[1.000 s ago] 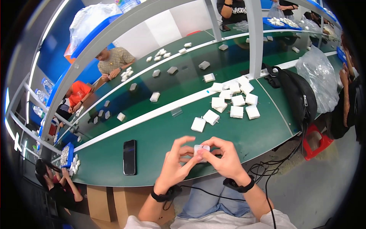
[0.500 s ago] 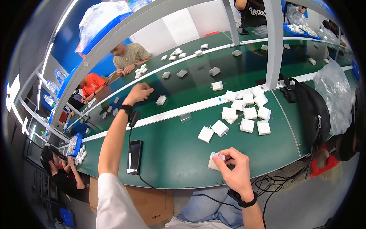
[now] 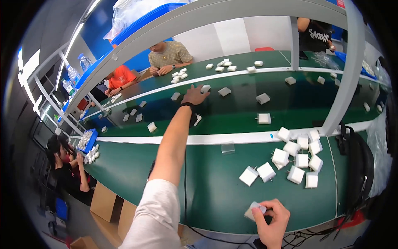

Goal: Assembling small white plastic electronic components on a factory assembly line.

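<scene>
My left hand [image 3: 196, 96] stretches over the dark green conveyor belt [image 3: 232, 108], its fingers apart. Right at its fingertips lies a white plug-in charger [image 3: 205, 88]; I cannot tell whether they touch it. Close to the table's front edge, my right hand [image 3: 274, 216] pinches a boxy white charger [image 3: 253, 211] with a clear plastic cover between thumb and fingers. Beyond that hand, a loose cluster of white chargers [image 3: 302, 160] rests on the green table [image 3: 215, 182], some showing metal prongs.
A small clear plastic piece [image 3: 227, 147] lies by the white rail [image 3: 207, 139]. Grey frame posts [image 3: 343, 83] rise at the right, near a black bag [image 3: 357, 162]. More chargers dot the belt. Co-workers sit across it and at the far left, beside a blue tray [image 3: 92, 141].
My left hand has reached farther out over the belt, toward a charger there. The right hand still grips its charger. The whole view has shifted, and the phone is now mostly hidden behind my left arm.
</scene>
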A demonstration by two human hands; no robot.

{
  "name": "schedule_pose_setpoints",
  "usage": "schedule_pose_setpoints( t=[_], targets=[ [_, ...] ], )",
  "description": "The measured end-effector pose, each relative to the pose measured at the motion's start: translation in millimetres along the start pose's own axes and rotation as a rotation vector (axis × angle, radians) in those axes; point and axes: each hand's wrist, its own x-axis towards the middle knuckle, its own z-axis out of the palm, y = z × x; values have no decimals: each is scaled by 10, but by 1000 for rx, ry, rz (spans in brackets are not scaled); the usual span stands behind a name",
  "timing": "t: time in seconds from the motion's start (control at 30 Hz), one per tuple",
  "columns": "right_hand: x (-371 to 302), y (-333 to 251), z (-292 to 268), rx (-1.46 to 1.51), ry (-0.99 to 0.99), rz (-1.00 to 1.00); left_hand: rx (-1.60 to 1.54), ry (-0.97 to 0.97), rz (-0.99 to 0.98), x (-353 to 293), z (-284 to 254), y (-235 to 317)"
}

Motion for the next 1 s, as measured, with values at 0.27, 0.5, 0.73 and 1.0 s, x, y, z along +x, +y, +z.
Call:
schedule_pose_setpoints(
  t=[0.27, 0.5, 0.73, 1.0],
  targets=[
    [52, -140, -20, -6, -85, 19, -83, 131, 65, 375, 242, -222],
    [79, -133, -43, 3, -70, 29, -38, 178, -11, 344, 164, -34],
    [58, -176, -22, 6, -66, -13, 16, 218, -37, 415, 164, -244],
    [98, -16, -73, -2, -82, -29, -265, 170, 311, -455, -458, 560]
  ],
)
